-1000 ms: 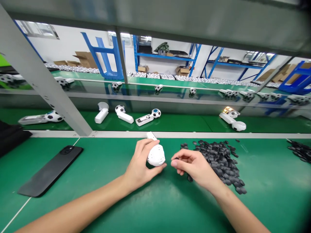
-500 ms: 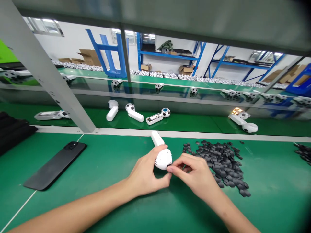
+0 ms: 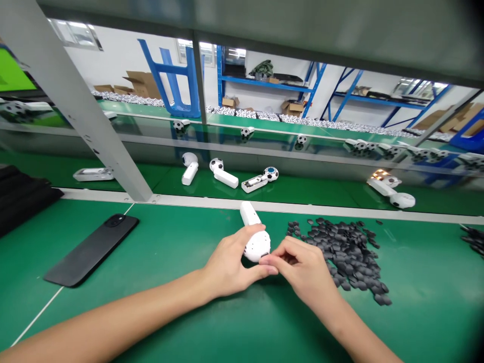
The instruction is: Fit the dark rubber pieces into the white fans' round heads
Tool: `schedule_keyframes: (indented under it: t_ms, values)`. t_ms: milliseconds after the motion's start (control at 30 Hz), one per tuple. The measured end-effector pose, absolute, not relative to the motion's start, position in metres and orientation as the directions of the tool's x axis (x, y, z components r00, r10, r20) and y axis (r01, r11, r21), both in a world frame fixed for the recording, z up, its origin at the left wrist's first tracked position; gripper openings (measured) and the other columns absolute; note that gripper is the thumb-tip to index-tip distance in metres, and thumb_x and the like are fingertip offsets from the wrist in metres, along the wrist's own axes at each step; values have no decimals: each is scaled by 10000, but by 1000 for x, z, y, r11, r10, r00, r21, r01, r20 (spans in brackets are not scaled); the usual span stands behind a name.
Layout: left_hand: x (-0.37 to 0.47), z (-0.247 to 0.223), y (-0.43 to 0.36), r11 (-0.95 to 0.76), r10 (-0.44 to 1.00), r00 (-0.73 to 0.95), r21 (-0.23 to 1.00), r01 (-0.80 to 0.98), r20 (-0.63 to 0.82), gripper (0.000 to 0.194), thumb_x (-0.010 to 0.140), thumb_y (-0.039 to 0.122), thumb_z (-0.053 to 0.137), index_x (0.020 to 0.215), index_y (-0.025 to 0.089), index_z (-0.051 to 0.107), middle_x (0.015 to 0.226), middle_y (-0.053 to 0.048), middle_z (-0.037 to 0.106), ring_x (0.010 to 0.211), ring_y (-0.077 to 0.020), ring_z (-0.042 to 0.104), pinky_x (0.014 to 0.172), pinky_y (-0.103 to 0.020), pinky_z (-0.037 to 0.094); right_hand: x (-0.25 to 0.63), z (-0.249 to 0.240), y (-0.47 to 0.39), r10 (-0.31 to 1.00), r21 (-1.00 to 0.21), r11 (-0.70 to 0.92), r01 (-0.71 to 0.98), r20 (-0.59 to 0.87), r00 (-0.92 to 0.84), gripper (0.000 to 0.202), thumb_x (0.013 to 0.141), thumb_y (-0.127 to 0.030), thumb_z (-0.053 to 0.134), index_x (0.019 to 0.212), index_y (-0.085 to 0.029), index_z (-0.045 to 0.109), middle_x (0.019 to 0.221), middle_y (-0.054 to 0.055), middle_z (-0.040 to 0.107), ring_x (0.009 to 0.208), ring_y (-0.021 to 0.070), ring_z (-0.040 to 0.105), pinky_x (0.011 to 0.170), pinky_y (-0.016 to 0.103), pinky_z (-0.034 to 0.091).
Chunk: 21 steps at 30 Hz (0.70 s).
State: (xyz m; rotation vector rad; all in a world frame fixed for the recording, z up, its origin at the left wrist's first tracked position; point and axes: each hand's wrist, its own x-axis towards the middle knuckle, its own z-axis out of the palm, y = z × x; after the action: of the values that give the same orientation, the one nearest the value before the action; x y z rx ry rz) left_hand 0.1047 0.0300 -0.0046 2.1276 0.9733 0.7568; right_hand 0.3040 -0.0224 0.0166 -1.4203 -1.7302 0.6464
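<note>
My left hand is closed round the rounded head of a white device with a ball-shaped head and a straight handle. The handle points away from me, toward the ledge. At the lower right edge of the head, my right hand pinches a small black piece between thumb and forefinger. The piece touches the white surface; the fingers cover most of it. Right of my right hand lies a loose pile of small flat black pieces on the green bench top.
A black phone lies on the left, near dark folded material. Behind the ledge, several similar devices rest on a green strip, some with football patterns. A slanted grey post rises at left.
The devices on the green strip have shifted right relative to the ledge. My hands stay at the white head, with the right fingers still at its lower edge. The camera view has turned slightly.
</note>
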Motion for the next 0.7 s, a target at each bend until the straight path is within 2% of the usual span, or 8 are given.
schedule_keyframes:
  t_ms: [167, 300, 400, 500, 567, 700]
  values:
    - [101, -2, 33, -476, 801, 563, 788, 391, 205, 742, 824, 564, 763, 1422, 268, 440, 1095, -50, 693, 890, -237, 675, 774, -354, 539, 300, 14, -21, 941, -747, 330, 577, 305, -143, 293, 1000, -379, 668, 762, -213, 625, 738, 1, 592, 647, 152, 525, 593, 279, 413]
    - [98, -1, 37, -459, 817, 521, 825, 330, 246, 546, 909, 485, 676, 1361, 240, 493, 1008, -32, 665, 768, -174, 615, 693, -286, 493, 312, 20, -13, 905, -707, 418, 570, 266, -332, 286, 1105, -326, 436, 943, -222, 647, 893, 32, 663, 797, 173, 611, 739, 287, 480]
    - [96, 1, 40, -472, 813, 518, 823, 317, 267, 464, 936, 453, 641, 1326, 225, 533, 934, -20, 650, 697, -149, 559, 643, -259, 447, 344, 19, 3, 936, -660, 348, 666, 279, -213, 312, 1109, -359, 424, 1057, -229, 702, 957, 50, 715, 877, 205, 663, 807, 315, 506]
    - [93, 5, 42, -477, 803, 532, 826, 301, 270, 446, 935, 448, 640, 1308, 221, 549, 874, -6, 635, 670, -140, 526, 625, -249, 419, 383, 10, 22, 955, -559, 201, 804, 294, -35, 263, 1067, -355, 514, 1052, -224, 742, 1045, 65, 734, 967, 246, 683, 877, 353, 507]
    - [92, 7, 44, -476, 800, 534, 831, 286, 274, 422, 944, 446, 626, 1293, 220, 555, 873, -3, 629, 666, -134, 515, 626, -246, 414, 401, 3, 29, 970, -500, 155, 852, 241, -35, 250, 1051, -342, 541, 1085, -241, 767, 1067, 59, 722, 979, 249, 685, 889, 362, 510]
    - [91, 5, 44, -469, 806, 526, 835, 287, 272, 429, 940, 441, 625, 1299, 222, 541, 922, -9, 632, 691, -135, 524, 643, -248, 426, 411, -3, 31, 981, -419, 175, 891, 151, -122, 274, 1055, -357, 542, 1191, -304, 773, 1109, 51, 679, 997, 235, 679, 875, 350, 527]
